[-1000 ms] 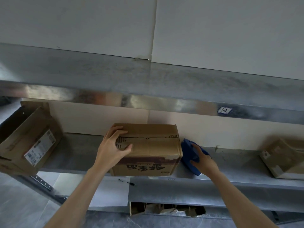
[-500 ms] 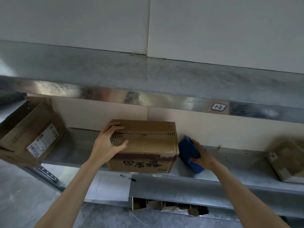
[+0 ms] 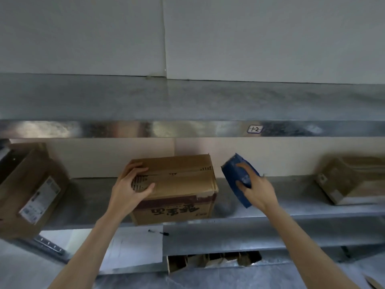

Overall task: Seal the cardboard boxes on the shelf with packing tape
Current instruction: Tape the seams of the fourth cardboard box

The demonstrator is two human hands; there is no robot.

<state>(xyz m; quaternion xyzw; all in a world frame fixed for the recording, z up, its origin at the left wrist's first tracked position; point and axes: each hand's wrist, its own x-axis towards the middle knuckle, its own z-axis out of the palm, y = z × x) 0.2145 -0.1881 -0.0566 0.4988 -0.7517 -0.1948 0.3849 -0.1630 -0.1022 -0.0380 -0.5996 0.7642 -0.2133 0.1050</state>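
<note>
A brown cardboard box (image 3: 183, 184) with dark printed characters on its front stands on the middle metal shelf (image 3: 291, 207). Its top flaps are folded down with the seam running left to right. My left hand (image 3: 129, 188) rests on the box's top left corner, fingers curled over the flaps. My right hand (image 3: 256, 188) grips a blue tape dispenser (image 3: 235, 174), held tilted just above the shelf to the right of the box and apart from it.
A labelled cardboard box (image 3: 31, 190) leans at the shelf's left end. Another box (image 3: 352, 180) sits at the right end. The upper shelf's steel edge (image 3: 187, 128) overhangs close above, with a tag (image 3: 255, 129). Crumpled cardboard (image 3: 212, 261) lies on the lower level.
My right hand has lifted the blue tape dispenser off the shelf and tilted it. My left hand stays on the box's top left corner.
</note>
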